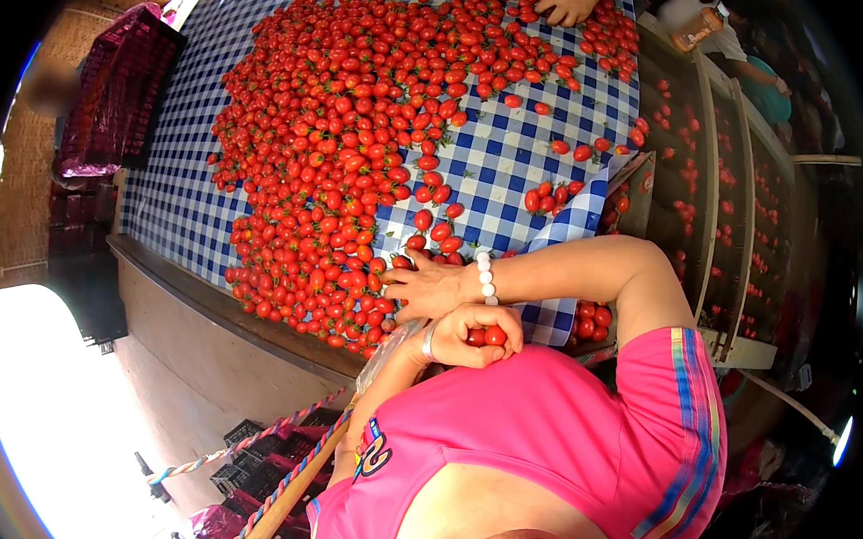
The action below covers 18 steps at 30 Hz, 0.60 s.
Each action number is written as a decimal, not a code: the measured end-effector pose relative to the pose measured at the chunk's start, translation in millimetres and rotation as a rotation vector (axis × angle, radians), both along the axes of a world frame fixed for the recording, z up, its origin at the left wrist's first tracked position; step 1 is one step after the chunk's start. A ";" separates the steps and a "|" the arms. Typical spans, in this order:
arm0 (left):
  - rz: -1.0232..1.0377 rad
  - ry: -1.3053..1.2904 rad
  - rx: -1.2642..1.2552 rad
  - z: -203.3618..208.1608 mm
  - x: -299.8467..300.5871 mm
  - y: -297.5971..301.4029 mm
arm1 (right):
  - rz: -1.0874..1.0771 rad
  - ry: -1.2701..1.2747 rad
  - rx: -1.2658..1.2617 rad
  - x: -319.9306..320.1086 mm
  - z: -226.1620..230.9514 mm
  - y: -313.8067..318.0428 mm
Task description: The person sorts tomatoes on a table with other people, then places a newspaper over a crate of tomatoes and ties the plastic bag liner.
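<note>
The L hand [472, 333] has its grip closed around small red tomatoes [495, 335], of which two can be seen b/w the curled fingers and the palm. It is held in front of the pink shirt [531, 416], just off the near edge of the bench [212, 300], close to the R wrist; I cannot tell if they touch. A silver bangle [428, 343] is on this wrist.

The R hand [431, 288] is over the near edge of the bench, palm down, w/ its grip open and fingers apart. The fingers reach the tomato pile [330, 171], but I cannot tell how firmly they touch it. A white bead bracelet [485, 276] is on this wrist.

The pile, some fruits w/ green stems, spreads from the near edge to the far edge of the bench, on a blue-white checked cloth [183, 166]. A few loose tomatoes [553, 198] lie toward the right edge. At the far right corner, another person's hand [566, 5] is among the tomatoes. Beyond the right edge, more tomatoes lie b/w long pale rails [709, 203]. Past the left edge stands a dark crate w/ pink wrapping [124, 92].
</note>
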<state>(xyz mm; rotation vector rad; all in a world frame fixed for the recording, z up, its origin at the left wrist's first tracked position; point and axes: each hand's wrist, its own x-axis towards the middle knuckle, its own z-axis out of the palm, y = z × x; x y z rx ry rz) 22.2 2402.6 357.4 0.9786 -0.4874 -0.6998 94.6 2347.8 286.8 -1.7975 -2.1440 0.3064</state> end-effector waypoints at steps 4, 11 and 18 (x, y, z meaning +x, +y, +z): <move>0.260 -0.027 -0.137 -9.1 2.2 0.7 | -0.148 -0.038 -0.135 42.3 22.7 -47.6; 1.053 0.603 0.238 -46.1 9.1 -0.4 | -0.757 -0.032 -0.545 155.0 35.3 -207.2; 1.144 0.550 0.192 -57.5 11.2 2.3 | -1.382 -0.523 -0.818 243.1 42.7 -225.4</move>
